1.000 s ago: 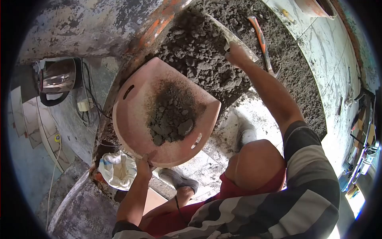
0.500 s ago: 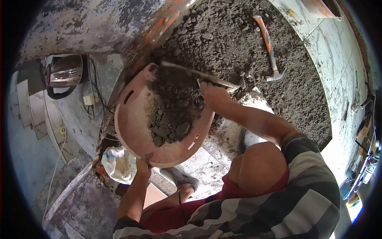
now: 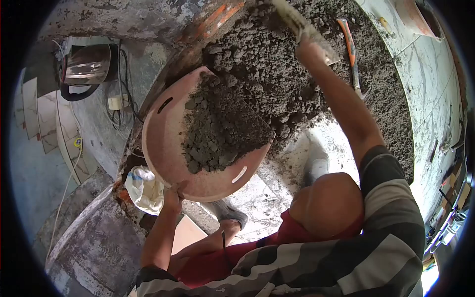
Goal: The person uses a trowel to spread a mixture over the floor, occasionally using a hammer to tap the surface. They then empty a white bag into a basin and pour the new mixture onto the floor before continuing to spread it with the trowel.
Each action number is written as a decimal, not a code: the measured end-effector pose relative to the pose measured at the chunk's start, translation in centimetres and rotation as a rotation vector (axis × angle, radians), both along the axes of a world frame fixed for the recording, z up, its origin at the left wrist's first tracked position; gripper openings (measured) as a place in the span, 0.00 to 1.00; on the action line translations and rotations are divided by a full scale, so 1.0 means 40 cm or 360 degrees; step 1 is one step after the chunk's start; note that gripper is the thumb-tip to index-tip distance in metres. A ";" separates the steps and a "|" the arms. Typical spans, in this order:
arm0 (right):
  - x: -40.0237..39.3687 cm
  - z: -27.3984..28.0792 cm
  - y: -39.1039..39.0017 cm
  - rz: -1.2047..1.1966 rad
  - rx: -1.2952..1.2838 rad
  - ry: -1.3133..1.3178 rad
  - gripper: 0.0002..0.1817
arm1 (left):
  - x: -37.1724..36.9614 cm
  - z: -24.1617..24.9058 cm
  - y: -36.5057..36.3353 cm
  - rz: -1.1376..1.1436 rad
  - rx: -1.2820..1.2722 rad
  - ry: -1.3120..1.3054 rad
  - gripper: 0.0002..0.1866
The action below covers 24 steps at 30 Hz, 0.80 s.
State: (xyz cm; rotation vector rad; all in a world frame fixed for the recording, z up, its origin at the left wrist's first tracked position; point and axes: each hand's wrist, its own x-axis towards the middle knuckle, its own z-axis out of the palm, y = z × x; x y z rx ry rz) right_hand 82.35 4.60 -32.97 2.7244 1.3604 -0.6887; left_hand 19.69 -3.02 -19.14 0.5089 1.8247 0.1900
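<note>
Pan (image 3: pixel 159 138) in front of you, straight edge toward the heap (image 3: pixel 277 91); grey crumbly mix (image 3: pixel 208 131) lies in it and spills across that edge, hiding part of it. Your left hand (image 3: pixel 171 199) grasps the near rim; you can't make out the fingers beneath. Your right hand (image 3: pixel 310 50) is clenched on a flat tool (image 3: pixel 296 21) over the heap, covering its grip; tool's far end cut off by the top edge. Hammer (image 3: pixel 350 47) rests on the heap, right of that hand. White sack (image 3: pixel 143 190) beside your left hand, its blue mark too small to read. Kettle (image 3: pixel 85 64) farther left.
</note>
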 end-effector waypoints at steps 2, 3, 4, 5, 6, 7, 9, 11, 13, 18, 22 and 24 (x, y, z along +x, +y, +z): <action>-0.076 0.033 -0.018 0.0053 -0.0068 0.0073 0.21 | 0.027 0.008 0.008 -0.0003 -0.0012 0.0003 0.18; -0.120 0.075 -0.044 0.0026 -0.0051 0.0133 0.21 | 0.023 0.004 0.002 0.0036 -0.0018 0.0024 0.18; -0.128 0.073 -0.061 0.0048 -0.0021 0.0141 0.22 | 0.024 -0.017 0.004 0.0073 -0.0010 0.0028 0.18; -0.132 0.053 -0.075 0.0071 0.0017 0.0145 0.22 | 0.028 -0.039 0.009 0.0109 0.0006 0.0029 0.17; -0.139 0.045 -0.091 0.0082 0.0047 0.0162 0.23 | 0.018 -0.044 0.009 0.0068 0.0016 -0.0009 0.16; -0.137 0.059 -0.092 0.0110 0.0057 0.0178 0.22 | 0.009 -0.047 0.013 0.0022 0.0032 -0.0050 0.15; -0.155 0.085 -0.102 0.0175 0.0060 0.0230 0.21 | 0.002 -0.049 0.002 0.0001 0.0038 -0.0038 0.13; -0.206 0.092 -0.117 0.0045 0.0041 0.0470 0.17 | 0.029 -0.052 0.004 0.0046 0.0073 0.0036 0.11; -0.258 0.144 -0.137 0.0220 -0.0025 0.0371 0.18 | 0.021 -0.070 0.001 0.0087 0.0081 -0.0047 0.10; -0.371 0.213 -0.218 0.0612 0.0015 0.0697 0.19 | 0.000 -0.101 -0.037 0.0188 0.0119 -0.0045 0.11; -0.434 0.202 -0.234 0.0791 0.0199 0.0632 0.18 | 0.040 -0.075 -0.013 0.0219 0.0072 -0.0023 0.13; -0.348 0.145 -0.178 0.0484 0.0155 0.0611 0.16 | 0.046 -0.067 -0.009 0.0188 0.0072 -0.0006 0.13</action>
